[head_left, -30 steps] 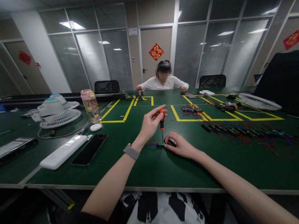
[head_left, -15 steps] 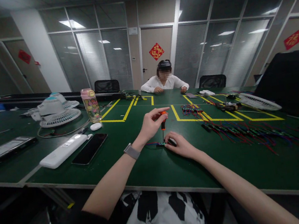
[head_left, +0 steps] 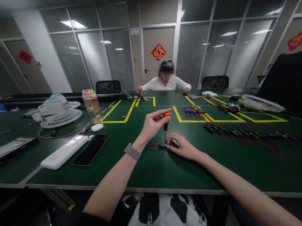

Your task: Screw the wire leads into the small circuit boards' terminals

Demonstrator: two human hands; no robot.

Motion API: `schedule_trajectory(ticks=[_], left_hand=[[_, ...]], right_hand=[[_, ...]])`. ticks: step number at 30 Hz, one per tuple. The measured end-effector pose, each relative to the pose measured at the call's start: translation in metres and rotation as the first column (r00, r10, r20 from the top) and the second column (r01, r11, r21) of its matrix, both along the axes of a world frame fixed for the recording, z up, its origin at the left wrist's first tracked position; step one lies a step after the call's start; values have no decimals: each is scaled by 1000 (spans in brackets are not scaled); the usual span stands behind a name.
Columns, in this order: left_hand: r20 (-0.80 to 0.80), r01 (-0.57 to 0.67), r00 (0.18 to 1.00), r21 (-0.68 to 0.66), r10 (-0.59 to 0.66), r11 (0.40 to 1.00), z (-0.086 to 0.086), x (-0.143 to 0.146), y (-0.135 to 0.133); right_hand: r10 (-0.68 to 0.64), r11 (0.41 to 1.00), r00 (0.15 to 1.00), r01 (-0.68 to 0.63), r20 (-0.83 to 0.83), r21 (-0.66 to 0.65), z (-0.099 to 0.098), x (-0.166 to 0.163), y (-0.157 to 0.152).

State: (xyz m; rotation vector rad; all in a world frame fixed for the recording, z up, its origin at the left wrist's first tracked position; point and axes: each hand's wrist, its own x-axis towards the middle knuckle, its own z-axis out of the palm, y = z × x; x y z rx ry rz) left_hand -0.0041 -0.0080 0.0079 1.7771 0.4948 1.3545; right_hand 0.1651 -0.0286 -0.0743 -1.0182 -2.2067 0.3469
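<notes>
My left hand pinches the top of a small orange-handled screwdriver that stands upright, its tip on a small wired circuit part on the green table. My right hand lies on the table just right of that part, fingers curled and pressing it down. A grey watch band is on my left wrist.
A black phone, a white oblong device, a white mouse, a bottle and white fans lie to the left. Wired parts in a heap spread to the right. A person sits across the table.
My left fingers have shifted slightly on the screwdriver's handle; it stays upright on the part. The person opposite has moved one hand out along the table.
</notes>
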Motion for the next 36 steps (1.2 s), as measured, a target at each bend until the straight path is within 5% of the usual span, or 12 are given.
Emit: schedule_trajectory(ticks=[4, 6, 9, 11, 20, 32, 36], left_hand=[[-53, -252, 962, 213, 268, 944, -1, 0, -1], [-84, -222, 965, 236, 247, 946, -1, -1, -1], [-102, 11, 995, 70, -4, 998, -2, 0, 2], [-51, 52, 997, -30, -54, 998, -3, 0, 5], [141, -259, 946, -218, 293, 941, -9, 0, 18], [302, -264, 861, -423, 409, 867, -9, -3, 24], [347, -458, 757, -323, 553, 829, -3, -18, 31]], right_hand=[[5, 1000, 1000, -5, -3, 0, 1, 0, -1], [2, 1000, 1000, -2, -2, -3, 1, 0, -1], [1, 1000, 1000, -1, -5, -4, 1, -1, -1], [2, 1000, 1000, -2, -5, -1, 1, -1, -1], [-20, 1000, 1000, 20, 8, -5, 1, -1, -1], [-43, 998, 964, 29, -261, -57, 3, 0, 2], [-89, 995, 949, 68, -303, -78, 4, 2, 4]])
